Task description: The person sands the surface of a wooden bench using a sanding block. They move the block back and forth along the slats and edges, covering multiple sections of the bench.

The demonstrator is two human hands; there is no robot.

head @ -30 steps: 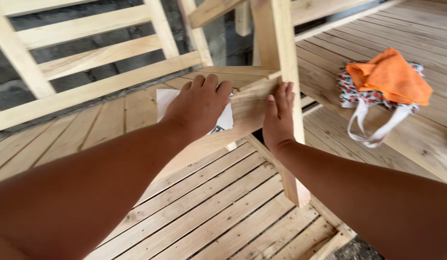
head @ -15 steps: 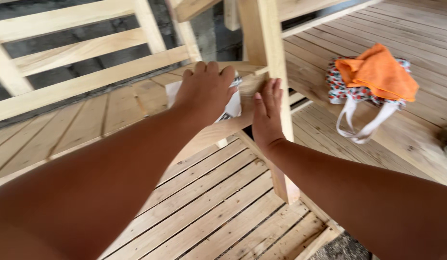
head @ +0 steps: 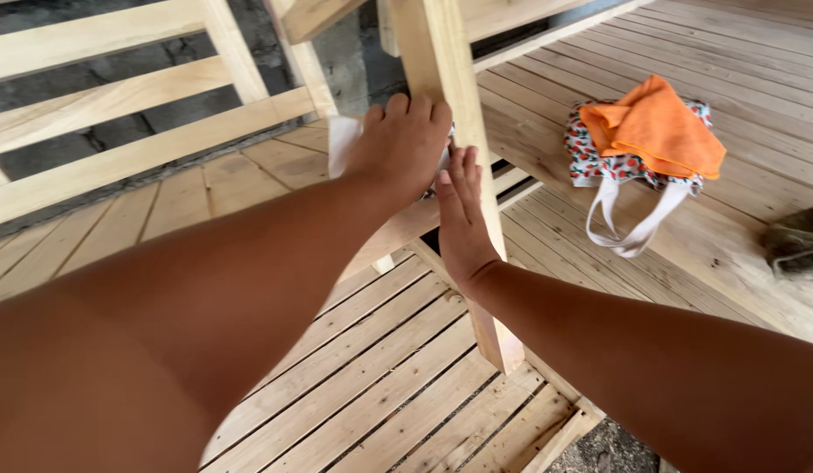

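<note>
My left hand presses a white sheet, probably sandpaper, against the upright wooden post of a bare pine bench frame, fingers curled over the sheet. Lying flat against the side of the same post just below it, my right hand has its fingers straight and together and holds nothing. The post runs down to a foot on the slatted wooden floor.
A slatted backrest and seat boards stretch to the left. On the plank floor at right lies an orange cloth over a patterned tote bag with white handles. A grey-brown object sits at the far right edge.
The view has shifted closer and leftward. My left hand has slid with the sheet from the horizontal rail up onto the post; my right hand has followed along the post's side.
</note>
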